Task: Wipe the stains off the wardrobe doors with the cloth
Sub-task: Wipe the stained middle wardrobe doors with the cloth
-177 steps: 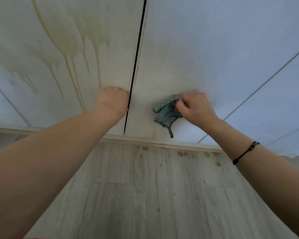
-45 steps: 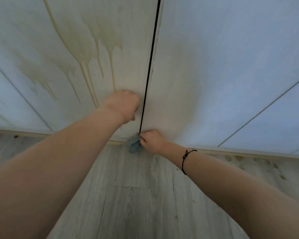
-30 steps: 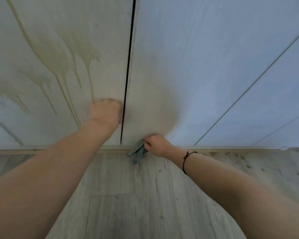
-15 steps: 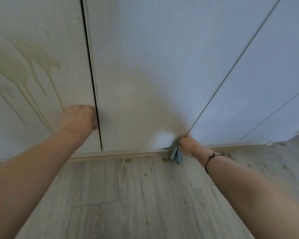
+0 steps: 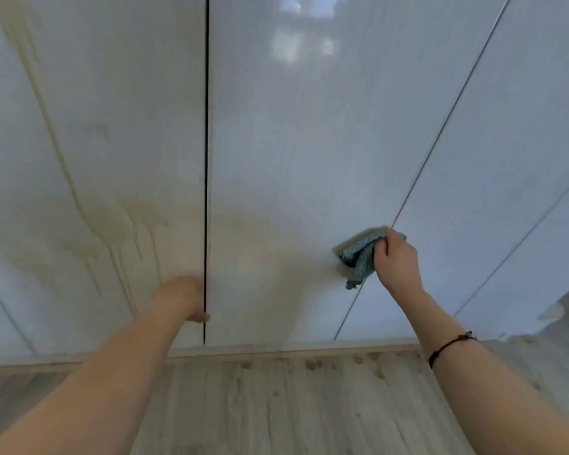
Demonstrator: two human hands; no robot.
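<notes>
Our right hand (image 5: 396, 261) grips the bunched blue cloth (image 5: 358, 257) against the middle door (image 5: 293, 142) near its lower right edge, mid-wipe. Our left hand (image 5: 181, 300) rests on the left door (image 5: 112, 126), fingers hidden. Next, we judge, the cloth must cross to that door's drip stains (image 5: 96, 231).

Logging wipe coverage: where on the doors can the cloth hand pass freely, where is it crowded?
Free: the middle door between the dark gap and the thin seam, above the cloth in the right hand; the right door past that seam. Crowded: left of the gap, stains and the left hand.
</notes>
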